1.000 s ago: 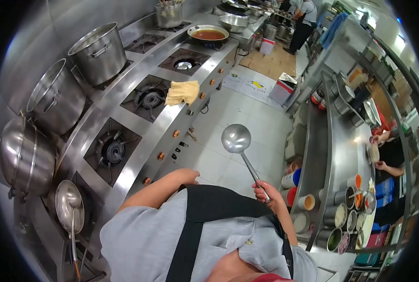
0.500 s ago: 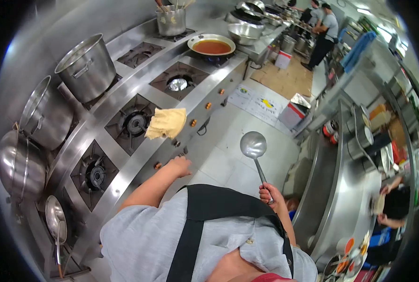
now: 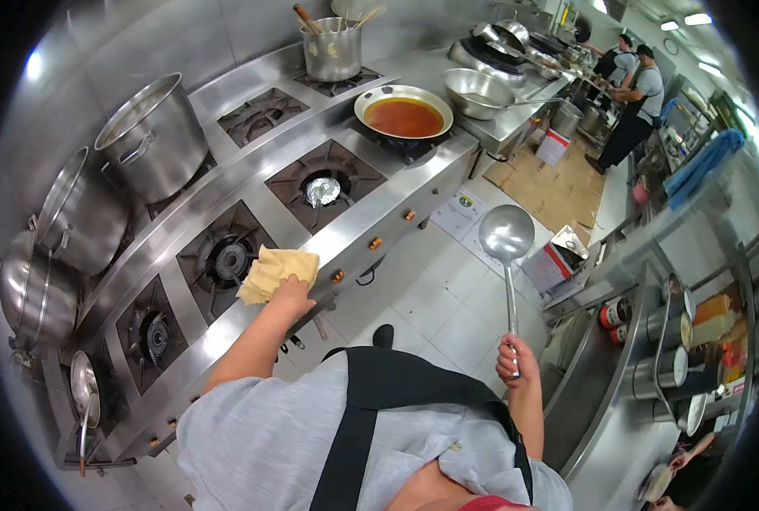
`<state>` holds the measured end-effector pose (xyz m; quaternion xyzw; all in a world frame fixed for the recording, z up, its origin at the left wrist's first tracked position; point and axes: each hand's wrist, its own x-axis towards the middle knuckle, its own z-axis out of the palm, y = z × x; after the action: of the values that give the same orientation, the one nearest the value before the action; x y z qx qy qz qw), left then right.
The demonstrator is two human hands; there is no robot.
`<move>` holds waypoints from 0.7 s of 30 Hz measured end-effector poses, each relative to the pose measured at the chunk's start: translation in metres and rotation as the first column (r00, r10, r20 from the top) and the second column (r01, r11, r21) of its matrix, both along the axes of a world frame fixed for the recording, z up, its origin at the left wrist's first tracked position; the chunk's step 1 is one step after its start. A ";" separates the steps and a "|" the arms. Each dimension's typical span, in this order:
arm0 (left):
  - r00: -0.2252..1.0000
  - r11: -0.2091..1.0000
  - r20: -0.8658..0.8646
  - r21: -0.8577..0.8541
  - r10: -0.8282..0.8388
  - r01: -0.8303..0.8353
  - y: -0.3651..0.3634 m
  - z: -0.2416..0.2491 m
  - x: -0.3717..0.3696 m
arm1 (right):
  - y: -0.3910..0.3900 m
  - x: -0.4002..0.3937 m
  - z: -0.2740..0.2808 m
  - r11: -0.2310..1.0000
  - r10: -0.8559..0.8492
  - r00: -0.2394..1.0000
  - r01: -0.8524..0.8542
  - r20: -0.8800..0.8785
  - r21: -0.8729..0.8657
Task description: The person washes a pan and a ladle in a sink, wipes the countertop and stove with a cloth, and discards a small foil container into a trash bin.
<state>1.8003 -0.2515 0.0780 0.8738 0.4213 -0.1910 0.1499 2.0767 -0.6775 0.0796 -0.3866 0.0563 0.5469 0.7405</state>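
Observation:
My left hand (image 3: 292,298) has its fingers on a folded yellow cloth (image 3: 279,267), which lies on the front edge of the stove beside a burner; the fingertips press into its near side. In my right hand (image 3: 518,358) is the handle of a large steel ladle (image 3: 507,234), held upright over the floor with its round bowl at the top. Farther along the stove, a wide pan (image 3: 405,111) of reddish-brown liquid sits on a burner.
Large steel pots (image 3: 155,140) stand along the stove's back left. A tall pot (image 3: 332,49) with utensils and a steel bowl (image 3: 479,92) are at the far end. Steel shelving (image 3: 601,375) runs along my right. Co-workers (image 3: 639,106) stand in the back; another person's hands show at lower right.
My left hand has reached forward onto the cloth, which it was short of before. The ladle has risen a little, still in my right hand. The view has shifted.

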 end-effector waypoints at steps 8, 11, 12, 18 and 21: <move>0.982 0.969 -0.138 -0.229 -0.130 0.096 0.098 -0.069 0.077 | 0.074 0.109 0.036 0.975 -0.001 0.986 0.038 -0.168 0.218; 0.965 0.951 -0.124 -0.239 -0.232 0.198 0.109 -0.035 0.099 | 0.133 0.164 0.079 0.943 0.022 0.995 0.011 -0.096 0.331; 0.970 0.950 -0.066 -0.225 -0.235 0.215 0.119 -0.044 0.101 | 0.157 0.181 0.095 0.919 0.066 0.997 -0.043 -0.046 0.391; 0.988 0.969 0.155 -0.246 0.004 0.035 0.122 -0.013 0.120 | 0.340 0.241 0.218 0.773 0.271 0.957 -0.280 0.102 0.569; 0.966 0.962 0.256 -0.271 0.043 0.028 0.126 -0.031 0.112 | 0.439 0.260 0.261 0.679 0.419 0.893 -0.428 0.164 0.597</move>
<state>1.9128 -0.1255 0.0473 0.8607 0.3713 -0.1306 0.3229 2.3364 -0.2380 0.3404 -0.1286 -0.2219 0.6880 0.6789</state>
